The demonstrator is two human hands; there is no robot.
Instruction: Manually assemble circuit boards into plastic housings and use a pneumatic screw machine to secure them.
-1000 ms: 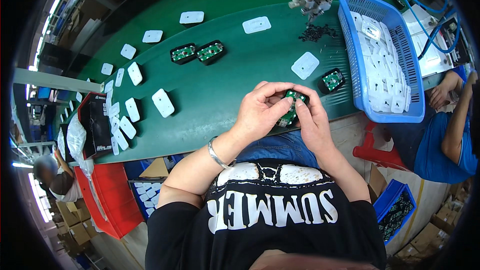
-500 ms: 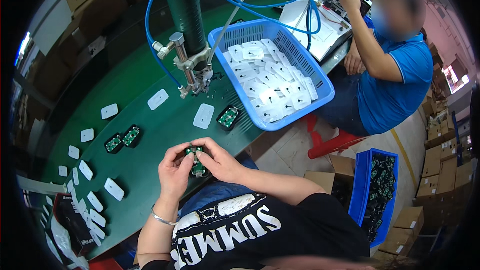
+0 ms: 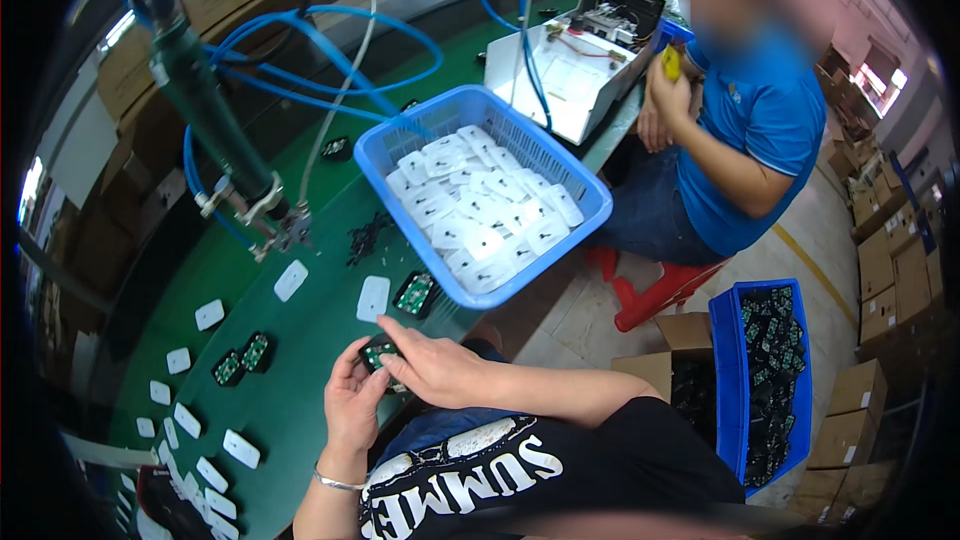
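A black plastic housing with a green circuit board (image 3: 379,354) sits between my two hands at the near table edge. My left hand (image 3: 352,402) is closed round its left side, thumb along the board. My right hand (image 3: 437,370) grips the other side, its thumb on the board and its index finger stretched along the far rim. Just beyond that fingertip lies a flat white cover (image 3: 374,297). Another black housing with a board (image 3: 414,293) lies to its right. Both hands hide much of the held housing.
A blue basket (image 3: 480,292) of white covers stands beyond my hands. A green air-tool arm (image 3: 205,105) with blue hoses hangs at left. More covers (image 3: 241,448) and housings (image 3: 228,368) lie leftward. A seated person (image 3: 745,130) holds a yellow tool; a blue bin (image 3: 728,380) stands right.
My view has shifted, moving the basket and tool arm leftward in the picture. My right index finger has straightened toward the white cover. The other person's hand with the yellow tool has come down.
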